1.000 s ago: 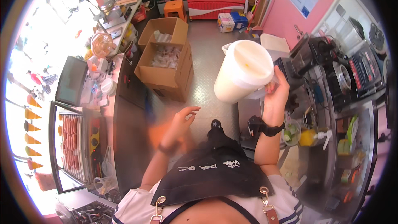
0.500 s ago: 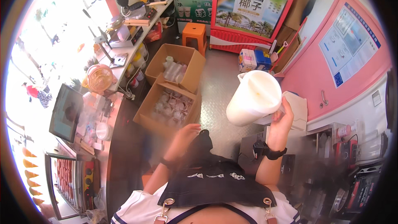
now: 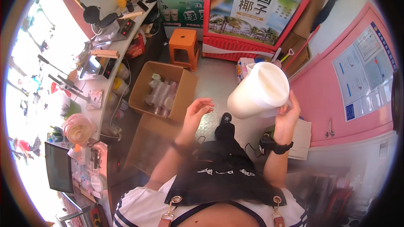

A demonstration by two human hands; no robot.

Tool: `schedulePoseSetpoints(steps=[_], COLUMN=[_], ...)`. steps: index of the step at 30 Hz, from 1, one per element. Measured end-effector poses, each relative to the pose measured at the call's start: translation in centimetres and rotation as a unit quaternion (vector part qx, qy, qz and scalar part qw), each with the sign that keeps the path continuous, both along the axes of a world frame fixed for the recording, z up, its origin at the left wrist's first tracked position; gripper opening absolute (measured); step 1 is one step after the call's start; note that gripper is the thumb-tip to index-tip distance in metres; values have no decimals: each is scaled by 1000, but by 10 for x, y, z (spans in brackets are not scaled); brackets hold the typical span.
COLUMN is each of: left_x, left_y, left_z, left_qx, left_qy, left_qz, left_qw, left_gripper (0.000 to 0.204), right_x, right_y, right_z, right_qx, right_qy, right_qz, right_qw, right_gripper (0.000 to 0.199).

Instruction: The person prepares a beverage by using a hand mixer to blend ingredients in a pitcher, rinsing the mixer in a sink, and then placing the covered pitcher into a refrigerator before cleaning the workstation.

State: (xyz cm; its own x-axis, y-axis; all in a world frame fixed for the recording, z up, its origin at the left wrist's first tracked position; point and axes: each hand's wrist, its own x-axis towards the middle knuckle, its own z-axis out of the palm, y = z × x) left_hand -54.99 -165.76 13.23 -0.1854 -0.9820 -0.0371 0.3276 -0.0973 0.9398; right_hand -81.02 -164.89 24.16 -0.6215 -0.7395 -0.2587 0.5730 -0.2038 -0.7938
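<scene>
A white lidded pitcher (image 3: pixel 256 94) is held up in front of me, tilted, its lid end toward the upper right. My right hand (image 3: pixel 289 115) is closed round the handle side of it, at the pitcher's right; a dark watch sits on that wrist. To the left, my left hand (image 3: pixel 197 114) hangs in the air with loosely bent fingers, apart from one another and holding nothing. Nearest to that hand is an open cardboard box (image 3: pixel 185 86) with clear plastic cups or bottles (image 3: pixel 162 94) in it. My dark apron (image 3: pixel 227 180) covers my front.
An orange stool (image 3: pixel 184 46) stands before a red-framed display fridge (image 3: pixel 240 52). Along the left runs a counter (image 3: pixel 101 113) with a pink fan (image 3: pixel 79 128) and a screen (image 3: pixel 59 166). A second cardboard box (image 3: pixel 147 143) lies close to my left arm. A pink door (image 3: pixel 311 105) is at right.
My view has shifted forward, toward the fridge and stool. The left hand has risen and moved forward. The pitcher stays in my right hand at about the same place before me.
</scene>
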Motion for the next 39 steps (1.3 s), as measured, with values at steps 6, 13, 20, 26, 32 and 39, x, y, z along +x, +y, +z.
schedulePoseSetpoints(steps=[6,13,20,26,32,39], left_x=[-16,-12,-6,-15,-40,-21], left_y=[-141,-313,-555,-811,-882,-881], left_z=[34,92,131,117,137,133], left_qx=[-50,-133,-181,-193,-232,-183], left_qy=[8,-161,-210,-226,-178,-123], left_qz=[155,188,148,189,170,128], left_qw=[987,960,949,936,941,967], left_gripper=[22,35,48,72,66,57], right_x=[-51,-97,-85,-66,-43,-22], right_y=[-146,-295,-377,-397,-390,-353], right_z=[-44,-99,-77,-73,-79,-95], right_qx=[-32,-51,-40,-8,11,-23], right_qy=[-12,-15,-39,-46,-35,-7], right_qz=[74,153,98,-61,-154,-133], right_qw=[997,987,994,997,987,991], right_gripper=[14,11,10,14,12,22])
